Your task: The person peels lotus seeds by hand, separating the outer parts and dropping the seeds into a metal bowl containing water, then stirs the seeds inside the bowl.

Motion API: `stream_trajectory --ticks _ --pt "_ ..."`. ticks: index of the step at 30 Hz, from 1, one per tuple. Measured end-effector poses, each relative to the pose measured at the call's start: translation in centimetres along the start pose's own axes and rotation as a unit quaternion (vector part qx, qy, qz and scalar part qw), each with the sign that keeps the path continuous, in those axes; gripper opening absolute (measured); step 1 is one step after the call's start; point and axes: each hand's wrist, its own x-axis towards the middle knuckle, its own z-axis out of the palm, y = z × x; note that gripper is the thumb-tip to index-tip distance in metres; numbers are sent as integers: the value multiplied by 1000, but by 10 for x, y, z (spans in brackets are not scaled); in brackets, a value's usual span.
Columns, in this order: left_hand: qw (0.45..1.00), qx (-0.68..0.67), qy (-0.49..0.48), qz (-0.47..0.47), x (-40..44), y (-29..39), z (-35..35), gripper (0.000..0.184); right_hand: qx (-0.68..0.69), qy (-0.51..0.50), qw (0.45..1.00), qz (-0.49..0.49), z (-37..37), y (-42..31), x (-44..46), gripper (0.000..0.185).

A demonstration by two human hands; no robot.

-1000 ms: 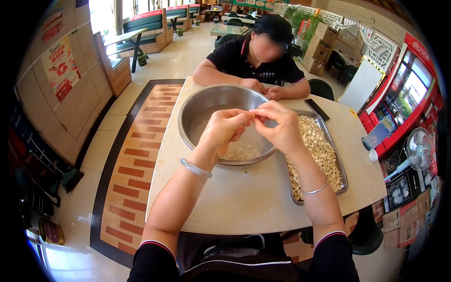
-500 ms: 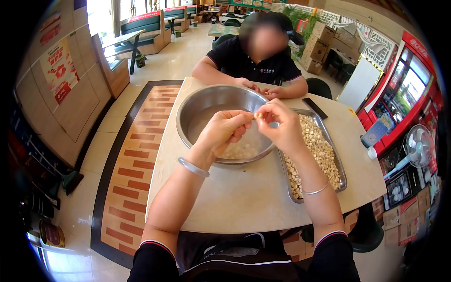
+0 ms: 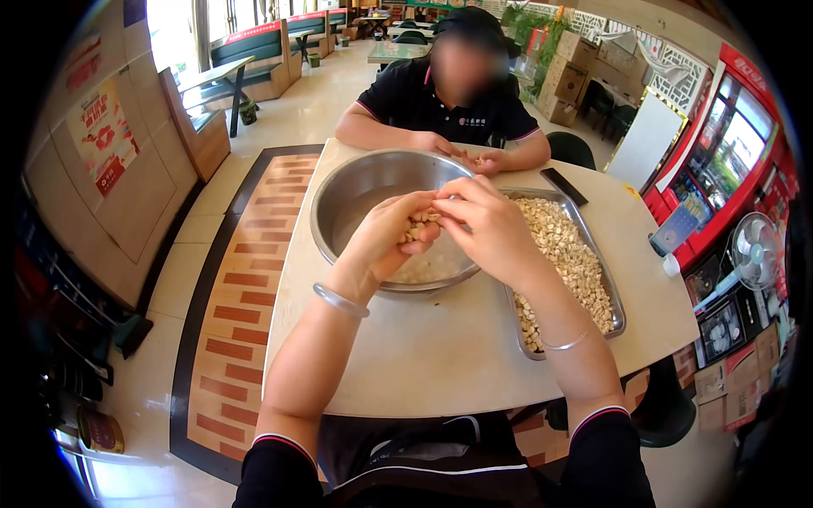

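Observation:
Several pale, nut-like pieces point(image 3: 417, 229) lie in my left hand point(image 3: 391, 234), its fingers curled round them above the near part of a large steel bowl point(image 3: 326, 222). The fingertips of my right hand point(image 3: 487, 227) are pinched together at my left fingertips; what they hold, if anything, is too small to make out. Cloudy liquid with pale pieces at the bottom shows inside the bowl. Right of it, partly behind my right forearm, a metal tray point(image 3: 616, 298) holds a heap of pale, broken pieces point(image 3: 566, 254).
Across the light table point(image 3: 423, 356) sits a person point(image 3: 457, 110) in a dark shirt, forearms on the tabletop, fingers near the bowl's far rim. A dark flat object point(image 3: 563, 186) lies behind the tray. A fan point(image 3: 756, 251) and a red fridge point(image 3: 720, 161) stand at the right.
My left hand has turned and its curled fingers now show the pieces inside. My right fingertips have moved slightly left and down against it. The other person's hands have parted somewhat.

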Motion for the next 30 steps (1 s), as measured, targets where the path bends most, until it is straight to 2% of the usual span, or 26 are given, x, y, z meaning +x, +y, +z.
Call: stream_trajectory --ticks 1,4,7,8,10,13,15,18,20,23,24,25,28,30 --pt "1000 -1 5 -1 0 0 -1 33 -19 -2 1000 -24 6 2 3 14" --pt "998 -63 -9 -22 2 0 -6 34 33 23 999 5 7 3 0 10" --pt "995 -93 -26 -39 4 1 -5 41 -7 70 991 112 -22 13 -14 9" --pt "994 -94 -28 -42 4 2 -5 44 -59 4 982 179 -34 25 -22 9" --pt "995 -88 -4 -51 6 3 -6 50 -286 -73 947 129 -46 48 -41 10" --pt "995 -80 9 -66 7 3 -1 57 -13 -62 978 196 -39 23 -25 14" --pt "995 -65 11 -75 5 1 -2 60 121 -26 986 114 -19 2 -5 14" --pt "997 -21 23 -72 3 2 -2 65 80 -61 994 32 11 1 9 13" --pt "996 11 62 -66 2 1 4 68 141 -86 981 104 18 3 14 13" --pt "998 -25 24 -47 0 3 3 59 276 -79 931 225 21 15 14 14" --pt "999 -24 39 -30 0 3 2 52 326 -68 905 265 18 19 13 15" --pt "998 -24 54 -14 2 2 0 46 371 -35 890 262 16 21 10 19" --pt "998 -8 54 29 1 1 1 27 425 -57 842 328 8 24 5 21" --pt "998 5 44 49 0 -1 0 19 463 -49 825 319 8 22 3 21"
